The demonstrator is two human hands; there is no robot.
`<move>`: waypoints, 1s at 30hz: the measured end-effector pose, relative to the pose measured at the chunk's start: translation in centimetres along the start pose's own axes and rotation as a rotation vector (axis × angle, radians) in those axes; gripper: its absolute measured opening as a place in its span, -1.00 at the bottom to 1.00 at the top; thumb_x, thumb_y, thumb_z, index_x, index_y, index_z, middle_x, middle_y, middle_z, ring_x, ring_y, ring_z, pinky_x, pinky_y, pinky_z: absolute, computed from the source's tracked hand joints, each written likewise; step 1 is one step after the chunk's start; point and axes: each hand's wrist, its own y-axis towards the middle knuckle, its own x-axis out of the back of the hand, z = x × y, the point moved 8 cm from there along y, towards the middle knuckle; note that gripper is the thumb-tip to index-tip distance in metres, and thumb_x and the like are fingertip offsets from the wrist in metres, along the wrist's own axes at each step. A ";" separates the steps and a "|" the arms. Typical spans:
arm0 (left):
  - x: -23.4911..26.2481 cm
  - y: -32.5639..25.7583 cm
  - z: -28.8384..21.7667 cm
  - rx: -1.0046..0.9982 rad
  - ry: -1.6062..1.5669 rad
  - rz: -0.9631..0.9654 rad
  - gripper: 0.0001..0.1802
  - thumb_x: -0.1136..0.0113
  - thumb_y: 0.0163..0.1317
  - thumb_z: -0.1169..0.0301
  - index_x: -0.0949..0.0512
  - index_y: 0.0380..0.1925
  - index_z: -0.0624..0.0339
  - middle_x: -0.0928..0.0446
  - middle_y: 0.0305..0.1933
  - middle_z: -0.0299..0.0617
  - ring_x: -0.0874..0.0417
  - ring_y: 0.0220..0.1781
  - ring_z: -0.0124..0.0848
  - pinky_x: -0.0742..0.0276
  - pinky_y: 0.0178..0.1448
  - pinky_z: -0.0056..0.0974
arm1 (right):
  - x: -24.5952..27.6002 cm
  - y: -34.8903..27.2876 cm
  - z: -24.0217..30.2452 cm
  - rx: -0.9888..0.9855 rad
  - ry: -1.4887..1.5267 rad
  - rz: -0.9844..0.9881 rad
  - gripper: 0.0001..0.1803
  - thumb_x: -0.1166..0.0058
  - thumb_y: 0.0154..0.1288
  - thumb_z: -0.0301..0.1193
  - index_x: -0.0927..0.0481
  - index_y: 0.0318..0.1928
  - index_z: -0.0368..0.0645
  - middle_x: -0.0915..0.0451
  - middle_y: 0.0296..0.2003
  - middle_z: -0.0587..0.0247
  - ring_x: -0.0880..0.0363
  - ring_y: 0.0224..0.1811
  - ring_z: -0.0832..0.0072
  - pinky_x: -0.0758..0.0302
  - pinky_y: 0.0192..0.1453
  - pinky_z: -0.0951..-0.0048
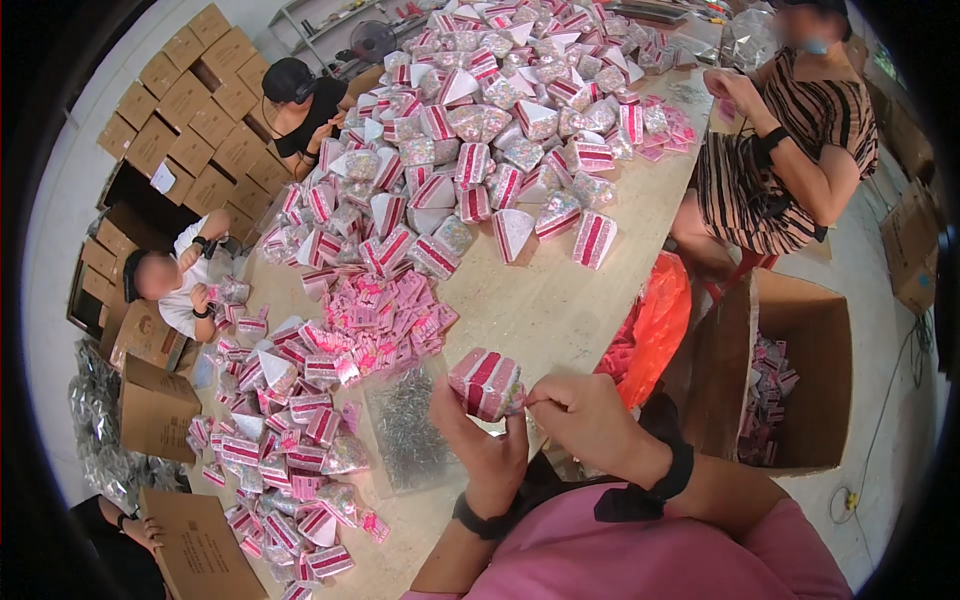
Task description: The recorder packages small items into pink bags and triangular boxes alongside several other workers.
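Note:
My left hand [482,455] is closed around a cake-slice-shaped piece [486,384] with pink and white layers and a speckled side, held up over the table edge. Beside its right end my right hand [590,418] is pinched shut; whatever sits between those fingertips is too small to make out. A shallow clear tray [405,425] full of thin silvery metal bits lies left of my left hand. Just beyond the tray is a heap of small pink tags [385,318]. More slice-shaped pieces [283,455] lie piled along the left side.
A large mound of slices [480,130] covers the far table [540,310]. An open carton [800,370] with pink pieces inside and a red plastic bag [655,325] are at my right. Co-workers sit around the table, one [790,150] at right. Stacked cartons [190,110] stand far left.

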 end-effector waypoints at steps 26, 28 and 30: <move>-1.0 0.3 0.2 0.081 0.061 0.189 -0.14 -0.32 -0.09 0.50 -0.10 0.22 0.41 -0.28 0.05 0.19 -0.35 0.08 0.01 -0.30 0.15 -0.04 | 0.1 0.7 -0.6 0.105 -0.251 0.046 -0.81 0.06 0.15 -0.42 -0.55 -0.44 -0.28 -0.51 -0.52 -0.09 -0.53 -0.44 0.01 -0.44 -0.37 0.14; -1.2 0.3 0.3 0.101 0.057 0.220 -0.14 -0.32 -0.09 0.50 -0.09 0.23 0.41 -0.28 0.06 0.20 -0.35 0.08 0.01 -0.30 0.15 -0.04 | 0.2 0.9 -1.1 0.039 -0.158 0.062 -0.80 0.07 0.15 -0.40 -0.54 -0.46 -0.28 -0.51 -0.51 -0.12 -0.51 -0.42 -0.05 -0.43 -0.34 0.08; -1.4 0.2 0.8 0.168 -0.013 0.220 -0.14 -0.32 -0.09 0.49 -0.10 0.23 0.40 -0.28 0.07 0.17 -0.37 0.08 -0.05 -0.31 0.16 -0.08 | 0.3 0.9 -1.5 -0.011 -0.130 0.070 -0.79 0.07 0.14 -0.40 -0.54 -0.46 -0.29 -0.50 -0.49 -0.13 -0.51 -0.40 -0.06 -0.43 -0.33 0.09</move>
